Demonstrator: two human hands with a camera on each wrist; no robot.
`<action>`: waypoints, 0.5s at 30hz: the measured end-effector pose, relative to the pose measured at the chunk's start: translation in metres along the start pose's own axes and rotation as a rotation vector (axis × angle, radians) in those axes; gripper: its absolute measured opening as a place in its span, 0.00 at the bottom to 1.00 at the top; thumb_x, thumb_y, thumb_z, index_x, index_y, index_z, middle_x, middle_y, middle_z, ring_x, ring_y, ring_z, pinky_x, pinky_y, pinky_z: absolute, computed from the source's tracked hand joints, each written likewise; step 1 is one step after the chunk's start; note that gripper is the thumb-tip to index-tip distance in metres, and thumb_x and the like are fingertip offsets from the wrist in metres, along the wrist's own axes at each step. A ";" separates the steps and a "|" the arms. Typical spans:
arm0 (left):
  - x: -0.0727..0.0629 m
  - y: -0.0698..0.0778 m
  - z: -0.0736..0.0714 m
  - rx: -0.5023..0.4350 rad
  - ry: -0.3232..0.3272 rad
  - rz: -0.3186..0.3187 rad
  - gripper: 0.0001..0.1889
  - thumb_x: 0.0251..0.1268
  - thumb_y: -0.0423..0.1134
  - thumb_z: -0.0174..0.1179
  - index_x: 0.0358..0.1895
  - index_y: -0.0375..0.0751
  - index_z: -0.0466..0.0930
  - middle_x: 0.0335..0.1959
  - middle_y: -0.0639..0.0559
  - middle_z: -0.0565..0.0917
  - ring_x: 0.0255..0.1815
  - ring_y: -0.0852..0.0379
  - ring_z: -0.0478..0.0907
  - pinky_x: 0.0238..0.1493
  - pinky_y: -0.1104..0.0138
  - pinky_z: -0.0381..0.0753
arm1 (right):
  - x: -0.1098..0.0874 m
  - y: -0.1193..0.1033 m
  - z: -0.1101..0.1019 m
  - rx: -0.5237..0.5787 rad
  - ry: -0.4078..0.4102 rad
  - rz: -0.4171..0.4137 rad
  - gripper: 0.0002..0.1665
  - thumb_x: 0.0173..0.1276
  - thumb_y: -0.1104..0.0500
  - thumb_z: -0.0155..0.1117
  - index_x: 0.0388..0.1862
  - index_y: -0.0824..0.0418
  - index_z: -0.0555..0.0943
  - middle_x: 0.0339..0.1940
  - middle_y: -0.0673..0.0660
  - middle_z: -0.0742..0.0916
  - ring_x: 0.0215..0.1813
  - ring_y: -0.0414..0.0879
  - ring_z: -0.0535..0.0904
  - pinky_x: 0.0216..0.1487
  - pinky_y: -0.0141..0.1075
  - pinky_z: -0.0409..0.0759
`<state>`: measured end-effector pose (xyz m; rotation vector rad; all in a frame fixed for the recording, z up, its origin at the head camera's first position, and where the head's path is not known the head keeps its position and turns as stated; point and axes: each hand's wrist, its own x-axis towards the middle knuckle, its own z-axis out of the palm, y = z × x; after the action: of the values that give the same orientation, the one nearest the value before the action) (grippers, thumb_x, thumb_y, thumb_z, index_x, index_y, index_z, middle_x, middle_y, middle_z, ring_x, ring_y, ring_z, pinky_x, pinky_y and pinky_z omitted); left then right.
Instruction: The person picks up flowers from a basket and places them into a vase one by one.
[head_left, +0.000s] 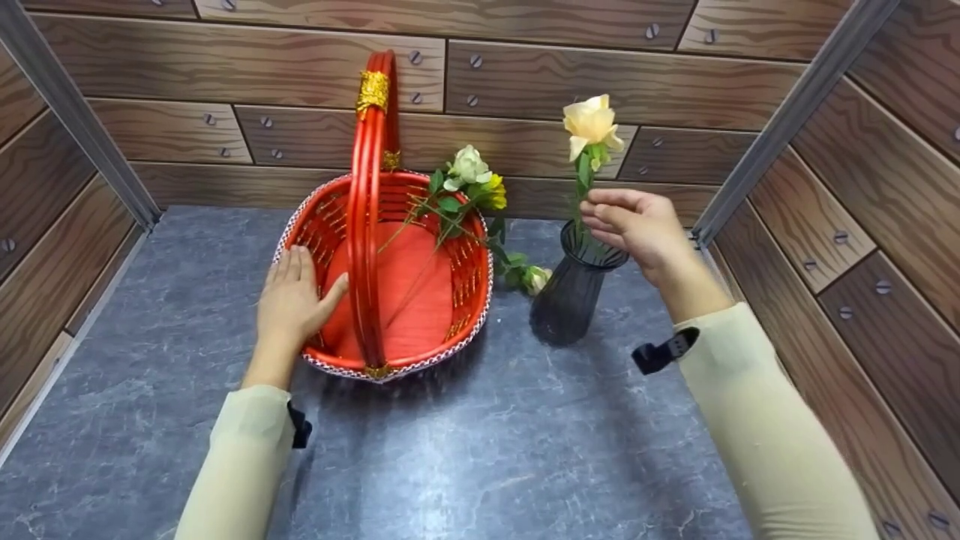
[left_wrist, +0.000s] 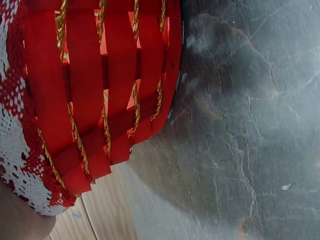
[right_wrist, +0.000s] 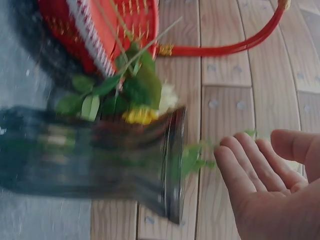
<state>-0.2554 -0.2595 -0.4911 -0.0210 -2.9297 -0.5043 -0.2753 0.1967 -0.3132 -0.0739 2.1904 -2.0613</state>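
A peach rose [head_left: 590,124] stands upright with its stem in a dark glass vase [head_left: 568,307]. My right hand [head_left: 637,229] is beside the stem, above the vase mouth. In the right wrist view its fingers [right_wrist: 242,167] are extended and the thumb stands apart from them, with green leaves behind the fingertips. My left hand [head_left: 289,296] rests on the left rim of a red woven basket [head_left: 412,300], fingers straight and thumb reaching inward. The left wrist view shows mostly the basket's outer wall [left_wrist: 85,85].
A white flower [head_left: 469,165] and a yellow flower [head_left: 493,192] lean over the basket's right rim, stems inside. A pale bud [head_left: 537,280] lies between basket and vase. The tall basket handle [head_left: 365,195] arches up. Wood-patterned walls [head_left: 300,60] enclose the grey tabletop [head_left: 480,457].
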 end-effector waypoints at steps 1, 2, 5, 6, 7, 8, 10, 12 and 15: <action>0.000 0.000 0.000 0.000 0.000 0.000 0.52 0.72 0.72 0.34 0.77 0.23 0.45 0.78 0.28 0.51 0.81 0.34 0.43 0.80 0.47 0.41 | -0.001 0.000 0.004 0.009 0.008 -0.011 0.24 0.76 0.66 0.56 0.67 0.74 0.71 0.46 0.53 0.90 0.49 0.43 0.86 0.62 0.40 0.79; 0.000 0.001 0.001 -0.001 -0.001 0.001 0.52 0.72 0.72 0.34 0.77 0.22 0.45 0.78 0.27 0.51 0.81 0.34 0.43 0.80 0.47 0.41 | -0.001 0.001 0.008 0.022 0.014 -0.022 0.23 0.76 0.66 0.56 0.67 0.74 0.71 0.46 0.53 0.90 0.49 0.42 0.86 0.63 0.41 0.78; 0.001 0.002 0.002 -0.003 -0.008 0.002 0.53 0.72 0.72 0.34 0.77 0.23 0.45 0.78 0.28 0.50 0.81 0.34 0.42 0.80 0.47 0.40 | -0.001 0.003 0.020 0.078 0.017 -0.036 0.22 0.76 0.66 0.56 0.66 0.73 0.72 0.47 0.54 0.90 0.49 0.42 0.87 0.64 0.43 0.78; 0.001 0.002 0.003 -0.003 -0.011 0.002 0.53 0.72 0.72 0.33 0.77 0.23 0.45 0.78 0.28 0.50 0.81 0.34 0.42 0.80 0.47 0.40 | -0.001 0.004 0.025 0.106 0.012 -0.038 0.22 0.76 0.66 0.56 0.66 0.73 0.72 0.48 0.55 0.90 0.49 0.43 0.87 0.64 0.43 0.78; 0.001 0.002 0.003 -0.001 -0.013 0.002 0.53 0.72 0.72 0.33 0.77 0.23 0.44 0.78 0.28 0.50 0.81 0.33 0.42 0.80 0.47 0.40 | 0.000 0.005 0.029 0.136 0.006 -0.037 0.23 0.76 0.67 0.55 0.66 0.73 0.71 0.48 0.56 0.90 0.50 0.45 0.87 0.63 0.42 0.79; 0.001 0.002 0.003 -0.001 -0.015 0.002 0.53 0.72 0.72 0.33 0.77 0.23 0.44 0.78 0.27 0.50 0.81 0.33 0.42 0.80 0.46 0.40 | 0.001 0.006 0.034 0.166 0.002 -0.034 0.23 0.75 0.67 0.56 0.66 0.73 0.71 0.49 0.57 0.90 0.51 0.46 0.87 0.62 0.42 0.79; 0.001 0.001 0.003 -0.001 -0.011 0.002 0.53 0.72 0.72 0.33 0.77 0.22 0.44 0.78 0.27 0.50 0.81 0.33 0.42 0.80 0.46 0.40 | 0.002 0.009 0.044 0.220 -0.009 -0.023 0.23 0.75 0.67 0.56 0.67 0.73 0.71 0.50 0.58 0.89 0.55 0.50 0.86 0.60 0.41 0.81; 0.001 0.001 0.002 0.001 -0.005 0.002 0.53 0.72 0.72 0.33 0.77 0.22 0.45 0.78 0.27 0.50 0.81 0.33 0.43 0.80 0.46 0.40 | 0.004 0.012 0.054 0.271 -0.018 -0.013 0.23 0.74 0.67 0.57 0.66 0.72 0.72 0.53 0.61 0.88 0.58 0.54 0.84 0.60 0.40 0.82; 0.001 0.001 0.002 0.000 -0.002 0.005 0.53 0.72 0.72 0.33 0.76 0.22 0.45 0.78 0.27 0.50 0.80 0.33 0.43 0.80 0.46 0.41 | 0.007 0.019 0.070 0.334 -0.041 0.008 0.23 0.74 0.67 0.57 0.66 0.70 0.72 0.59 0.65 0.84 0.63 0.56 0.81 0.62 0.42 0.80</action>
<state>-0.2565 -0.2585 -0.4923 -0.0293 -2.9311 -0.5039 -0.2723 0.1282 -0.3362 -0.0716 1.7916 -2.3646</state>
